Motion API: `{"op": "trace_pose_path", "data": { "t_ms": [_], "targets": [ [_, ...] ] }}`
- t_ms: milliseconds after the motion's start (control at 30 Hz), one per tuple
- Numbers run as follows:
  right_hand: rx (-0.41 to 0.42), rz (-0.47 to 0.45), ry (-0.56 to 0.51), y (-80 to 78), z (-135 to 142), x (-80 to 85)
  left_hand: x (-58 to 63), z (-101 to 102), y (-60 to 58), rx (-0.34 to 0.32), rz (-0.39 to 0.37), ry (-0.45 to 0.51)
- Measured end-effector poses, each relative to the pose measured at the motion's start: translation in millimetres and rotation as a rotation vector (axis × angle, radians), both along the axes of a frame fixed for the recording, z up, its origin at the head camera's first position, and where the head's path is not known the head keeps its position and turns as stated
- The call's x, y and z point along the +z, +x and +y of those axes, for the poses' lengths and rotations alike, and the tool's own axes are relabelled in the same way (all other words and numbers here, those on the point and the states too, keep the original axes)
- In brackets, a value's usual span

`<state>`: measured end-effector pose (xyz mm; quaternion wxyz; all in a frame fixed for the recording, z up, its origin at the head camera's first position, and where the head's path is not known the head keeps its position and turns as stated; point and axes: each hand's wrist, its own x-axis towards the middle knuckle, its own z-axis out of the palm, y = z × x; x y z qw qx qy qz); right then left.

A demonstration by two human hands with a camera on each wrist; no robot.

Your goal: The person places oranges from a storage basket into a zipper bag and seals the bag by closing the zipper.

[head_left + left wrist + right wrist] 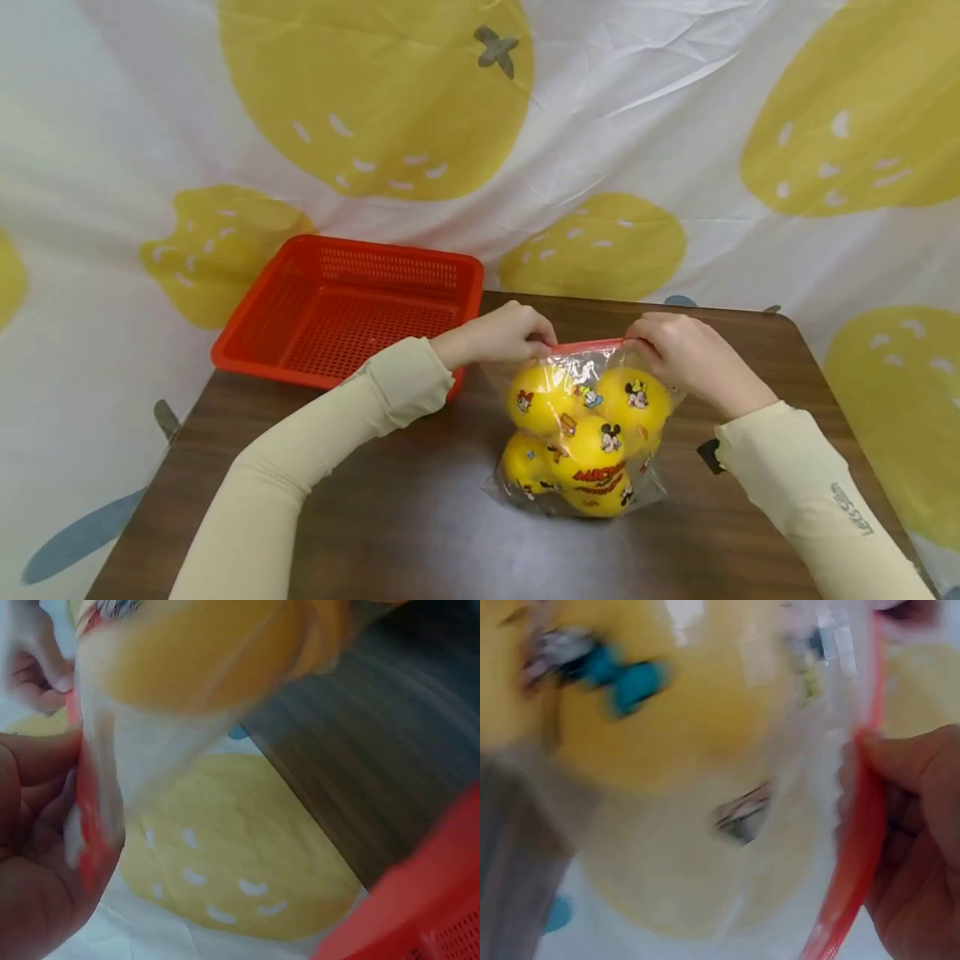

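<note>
A clear zip bag printed with cartoon mice stands upright at the table's middle right, its red-edged top uppermost. Several round yellow fruits or balls fill it; their exact kind is hard to tell through the plastic. My left hand pinches the left part of the red top edge, thumb against fingers, as the left wrist view also shows at the red strip. On the right part of that edge my right hand pinches likewise; in the right wrist view its thumb presses on the red strip.
A red plastic basket with perforated walls sits at the back left of the brown wooden table, close to my left forearm. Behind the table hangs a white cloth with yellow fruit prints. A small black object shows beside my right cuff.
</note>
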<state>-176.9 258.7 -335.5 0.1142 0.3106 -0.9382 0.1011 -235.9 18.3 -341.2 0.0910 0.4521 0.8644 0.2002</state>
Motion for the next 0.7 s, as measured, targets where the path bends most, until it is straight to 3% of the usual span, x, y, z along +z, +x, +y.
{"op": "trace_pose_path", "data": {
  "t_ms": [200, 367, 533, 700],
  "targets": [
    [-0.151, -0.126, -0.022, -31.4, 15.3, -30.7, -18.0, 30.4, -31.9, 0.100, -0.010, -0.054],
    [-0.235, -0.178, -0.044, -55.4, 16.4, -49.7, -28.8, 42.2, -51.4, 0.211, -0.045, -0.077],
    [-0.316, -0.214, -0.063, -74.0, 9.7, -59.7, -39.8, 45.9, -61.7, 0.324, -0.067, -0.092],
    [-0.360, -0.229, -0.025, -74.7, 5.5, -57.7, -44.9, 42.5, -64.4, 0.357, -0.131, -0.104]
  ]
}}
